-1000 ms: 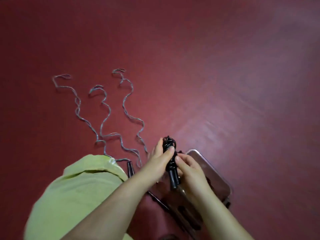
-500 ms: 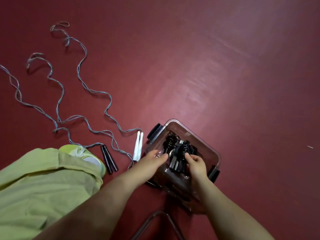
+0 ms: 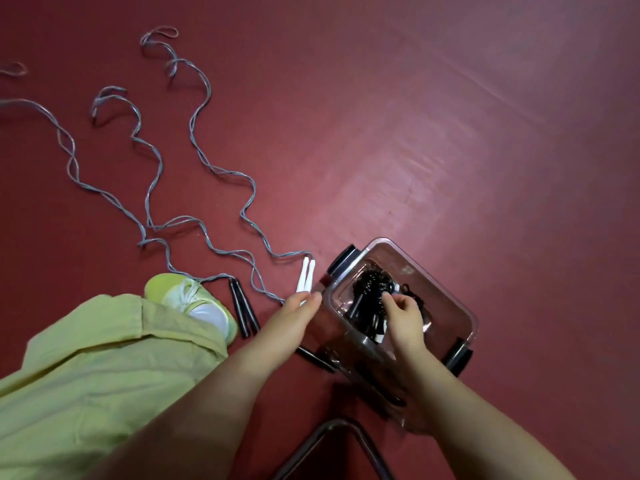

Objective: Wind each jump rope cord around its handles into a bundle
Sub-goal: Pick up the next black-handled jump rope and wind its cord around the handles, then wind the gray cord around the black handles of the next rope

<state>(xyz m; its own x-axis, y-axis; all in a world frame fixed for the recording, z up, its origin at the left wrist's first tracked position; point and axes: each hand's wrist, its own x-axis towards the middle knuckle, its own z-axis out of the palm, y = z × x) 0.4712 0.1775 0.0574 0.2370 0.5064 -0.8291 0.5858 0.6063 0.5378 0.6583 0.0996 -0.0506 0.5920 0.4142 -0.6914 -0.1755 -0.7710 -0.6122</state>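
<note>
Place: a gym or sports hall, most likely
Floor: smooth dark-red sports flooring (image 3: 450, 133), glossy, with faint seams
Gear: several jump ropes (image 3: 221, 174) laid out, a clear storage bin (image 3: 460, 306)
Clothing: lime trainer (image 3: 187, 296)

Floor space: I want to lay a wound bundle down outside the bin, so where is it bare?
Bare floor lies beyond and right of the clear bin. Left is crowded: grey cords, white handles, black handles.
</note>
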